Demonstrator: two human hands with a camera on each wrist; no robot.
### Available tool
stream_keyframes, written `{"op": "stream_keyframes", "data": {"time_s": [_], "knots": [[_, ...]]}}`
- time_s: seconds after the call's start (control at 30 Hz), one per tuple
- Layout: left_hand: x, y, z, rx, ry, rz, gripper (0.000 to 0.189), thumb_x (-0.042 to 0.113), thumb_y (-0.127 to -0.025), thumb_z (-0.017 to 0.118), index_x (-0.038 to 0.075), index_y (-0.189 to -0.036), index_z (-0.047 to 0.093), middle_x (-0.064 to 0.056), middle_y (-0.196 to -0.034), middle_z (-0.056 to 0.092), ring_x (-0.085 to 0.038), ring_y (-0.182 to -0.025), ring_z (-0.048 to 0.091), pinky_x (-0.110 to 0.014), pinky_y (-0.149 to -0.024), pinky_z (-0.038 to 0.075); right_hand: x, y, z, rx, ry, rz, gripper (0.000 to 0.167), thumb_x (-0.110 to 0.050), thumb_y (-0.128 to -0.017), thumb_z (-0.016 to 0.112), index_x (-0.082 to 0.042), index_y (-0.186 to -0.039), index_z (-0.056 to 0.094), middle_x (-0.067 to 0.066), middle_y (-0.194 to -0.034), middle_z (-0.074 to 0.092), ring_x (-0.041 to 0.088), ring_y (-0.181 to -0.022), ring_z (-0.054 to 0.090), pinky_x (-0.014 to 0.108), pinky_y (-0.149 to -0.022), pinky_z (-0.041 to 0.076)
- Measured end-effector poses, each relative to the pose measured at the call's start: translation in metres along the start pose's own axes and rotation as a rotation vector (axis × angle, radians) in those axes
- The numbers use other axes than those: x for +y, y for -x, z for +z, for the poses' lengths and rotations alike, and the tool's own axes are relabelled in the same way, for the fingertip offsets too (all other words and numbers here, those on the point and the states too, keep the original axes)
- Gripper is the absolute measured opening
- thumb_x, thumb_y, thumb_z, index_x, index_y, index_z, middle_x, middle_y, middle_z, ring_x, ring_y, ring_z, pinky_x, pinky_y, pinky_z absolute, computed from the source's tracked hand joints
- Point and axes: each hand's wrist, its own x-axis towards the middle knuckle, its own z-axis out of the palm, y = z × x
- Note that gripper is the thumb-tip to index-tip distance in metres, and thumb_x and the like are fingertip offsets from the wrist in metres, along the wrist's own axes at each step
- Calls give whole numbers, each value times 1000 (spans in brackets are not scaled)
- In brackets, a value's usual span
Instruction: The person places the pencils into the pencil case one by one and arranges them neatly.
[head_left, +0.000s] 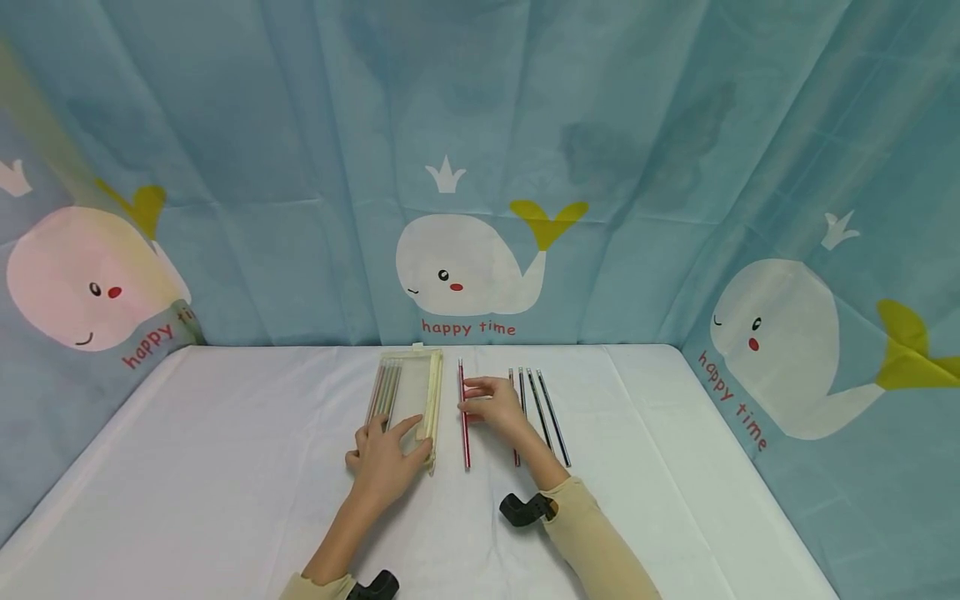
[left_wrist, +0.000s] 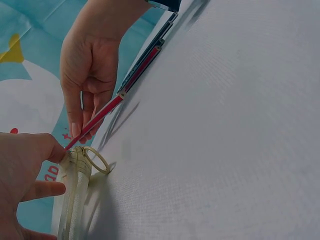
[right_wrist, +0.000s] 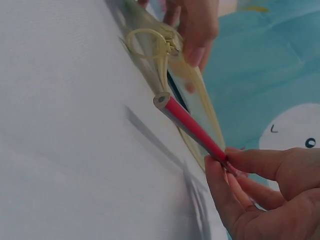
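Note:
A clear pencil case (head_left: 411, 385) with a pale yellow zipper edge lies on the white cloth, several pencils (head_left: 384, 390) showing inside along its left side. My left hand (head_left: 386, 467) holds its near end, fingers spread across it and thumb by the zipper edge. A ring-shaped zipper pull (left_wrist: 97, 160) hangs at that end. Just right of the case, my right hand (head_left: 497, 407) pinches a red pencil (head_left: 466, 437) between thumb and fingers. The pencil's blunt near end (right_wrist: 161, 100) points toward me, and its shadow falls on the cloth.
To the right of my right hand, several dark pencils (head_left: 553, 417) and another red one (head_left: 517, 457) lie side by side on the white cloth (head_left: 675, 500). A blue curtain (head_left: 315, 250) with printed whales stands behind the table and along both sides.

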Motion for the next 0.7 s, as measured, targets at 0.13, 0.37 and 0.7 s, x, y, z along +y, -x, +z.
{"op": "stream_keyframes", "data": {"time_s": [0.13,0.37,0.7], "knots": [[1,1,0,4,0,3,48,37,-98,66,13,-139,69,-38,-153,40,-63,-140,33,-76,-91,32,2,-2,4,2,14,2,44,7,-90,76,9,-133,66,25,-117,71,15,-81,73,32,-73,63],[2,1,0,6,6,0,47,38,-99,66,14,-139,70,-37,-153,40,-62,-140,33,-75,-91,32,2,-7,10,7,18,23,44,6,-89,78,9,-132,68,23,-115,72,14,-80,72,32,-74,63],[1,1,0,11,14,0,46,36,-98,66,14,-138,71,-36,-153,41,-62,-140,33,-74,-91,32,2,-15,16,16,34,24,42,7,-89,78,10,-130,68,24,-110,75,14,-80,72,31,-73,63]]}}
